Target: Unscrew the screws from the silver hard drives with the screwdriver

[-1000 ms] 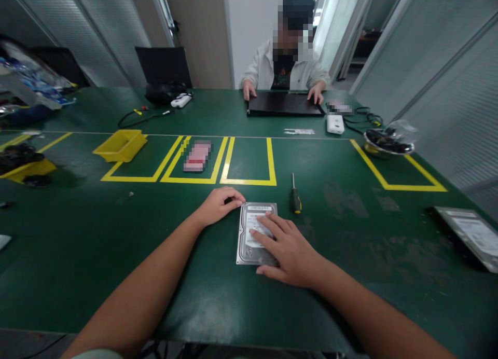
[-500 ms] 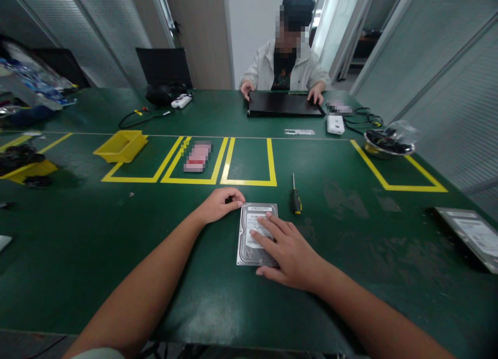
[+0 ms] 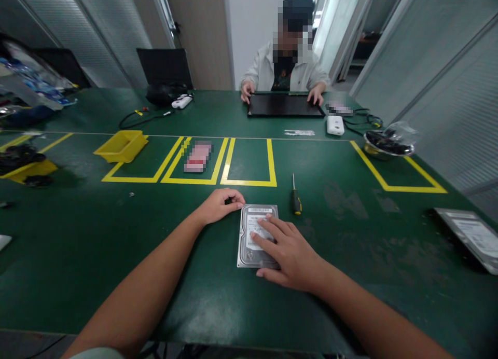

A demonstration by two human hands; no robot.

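Observation:
A silver hard drive [image 3: 246, 245] with a white label lies flat on the green table, near its middle. My right hand [image 3: 286, 250] rests over the drive's right side, fingers spread across the label and thumb at its lower edge. At the drive's upper left corner is my left hand [image 3: 222, 205], its fingers curled and the thumb and fingertips brought together; whatever they pinch is too small to make out. A screwdriver [image 3: 296, 201] with a black and yellow handle lies to the right of the drive.
Across the table [image 3: 210, 307], a person [image 3: 264, 71] holds a flat black panel [image 3: 286, 105]. A yellow bin [image 3: 123, 146] and a pink object [image 3: 198, 156] stand at the left. At the right are a metal bowl [image 3: 383, 150] and another drive [image 3: 474, 234].
The person across the table has tilted the black panel slightly. My hands and the hard drive have hardly moved.

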